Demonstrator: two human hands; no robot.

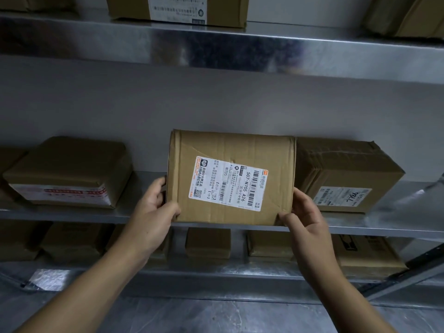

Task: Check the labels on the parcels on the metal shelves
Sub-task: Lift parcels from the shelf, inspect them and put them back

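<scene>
We hold the parcel (230, 176) between our 2 hands: left hand (153, 210) curled round its lower left edge, right hand (305, 217) pinching its lower right corner. Its label (228, 186) faces us, just above both thumbs.

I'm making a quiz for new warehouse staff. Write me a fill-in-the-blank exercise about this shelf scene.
1. The left hand and right hand grip a parcel of brown ____.
2. Its white label reads 507-____ A26.
3. The shelves are made of shiny ____.
Missing words: cardboard; N705; metal.
</scene>
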